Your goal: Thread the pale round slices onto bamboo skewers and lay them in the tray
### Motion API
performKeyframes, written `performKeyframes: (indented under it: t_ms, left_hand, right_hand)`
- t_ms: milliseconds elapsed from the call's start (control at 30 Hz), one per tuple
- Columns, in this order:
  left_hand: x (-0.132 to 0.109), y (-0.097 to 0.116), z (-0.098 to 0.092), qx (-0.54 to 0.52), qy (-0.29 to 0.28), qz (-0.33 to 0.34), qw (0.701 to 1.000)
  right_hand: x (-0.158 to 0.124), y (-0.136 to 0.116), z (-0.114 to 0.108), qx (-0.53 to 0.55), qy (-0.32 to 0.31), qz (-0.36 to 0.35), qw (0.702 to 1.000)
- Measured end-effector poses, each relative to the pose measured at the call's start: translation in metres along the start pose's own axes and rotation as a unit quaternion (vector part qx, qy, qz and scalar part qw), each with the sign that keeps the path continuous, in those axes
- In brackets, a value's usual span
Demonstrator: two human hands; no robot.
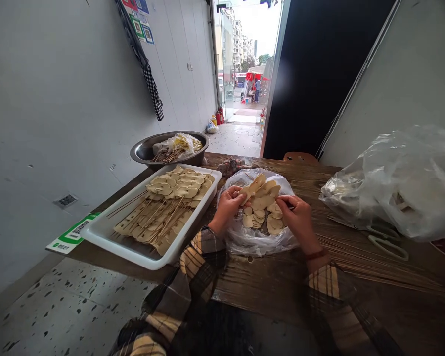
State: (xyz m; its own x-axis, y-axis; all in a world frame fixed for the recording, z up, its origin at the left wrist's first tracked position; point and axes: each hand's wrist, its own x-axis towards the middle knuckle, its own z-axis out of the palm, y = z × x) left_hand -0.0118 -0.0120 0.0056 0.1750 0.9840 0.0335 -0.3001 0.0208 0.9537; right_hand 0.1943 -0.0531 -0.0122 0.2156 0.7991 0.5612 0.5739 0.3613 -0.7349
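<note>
Above an open clear plastic bag [241, 242], my left hand [228, 205] is closed on a fanned bunch of thin, pale tan slices [263, 201]. My right hand [295, 215] pinches at the right edge of the bunch; what lies between its fingertips is too small to make out. More loose slices [275, 222] lie in the bag below. To the left, a white tray [154, 262] holds rows of similar slices threaded on thin wooden skewers [128, 202].
Behind the tray stands a metal basin [141, 153] with bagged skewers. Scissors [389, 247] and a large clear plastic bag [396, 178] lie at right. Many bare skewers [378, 272] are spread on the wooden table [244, 287]. A green-and-white sign [72, 235] sits at the left edge.
</note>
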Motion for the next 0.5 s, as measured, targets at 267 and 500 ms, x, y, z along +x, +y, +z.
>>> performKeyframes:
  t_ms: [267, 500]
  left_hand:
    - [0.005, -0.003, -0.002, -0.028, 0.034, 0.037, 0.998]
    - [0.006, -0.004, -0.004, 0.01, 0.084, 0.09, 0.992]
  right_hand:
    - [-0.013, 0.0, -0.029, -0.024, -0.063, -0.013, 0.998]
    - [-0.017, 0.0, -0.036, -0.072, -0.09, -0.042, 0.992]
